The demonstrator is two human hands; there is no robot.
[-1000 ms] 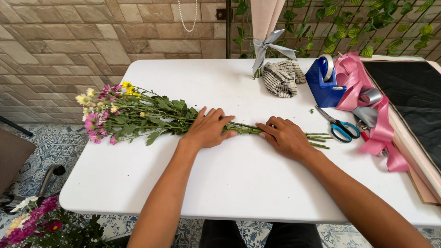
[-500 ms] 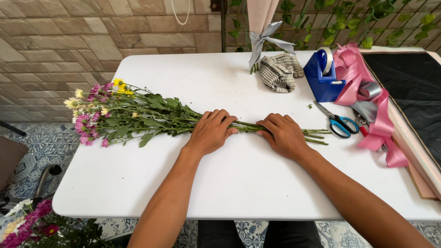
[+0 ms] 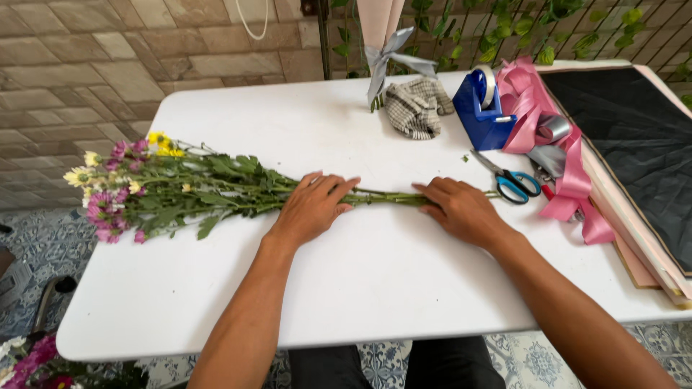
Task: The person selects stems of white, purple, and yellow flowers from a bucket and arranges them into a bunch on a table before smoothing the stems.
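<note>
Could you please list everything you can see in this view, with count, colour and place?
flower bunch: one, pink, yellow and white blooms on green stems, lying across the table's left half
table: one, white, fills the middle
checked cloth: one, grey and white, far side of the table
wrapped bouquet: one, beige paper with grey bow, standing at the far edge
tape dispenser: one, blue, right of the cloth
ribbon: pink with a grey length, heaped at right
scissors: one pair, blue handles, near the stem ends
paper sheets: stack, black on top of pink, far right
left hand: flat on the stems, mid-bunch
right hand: flat on the stems near their cut ends
</note>
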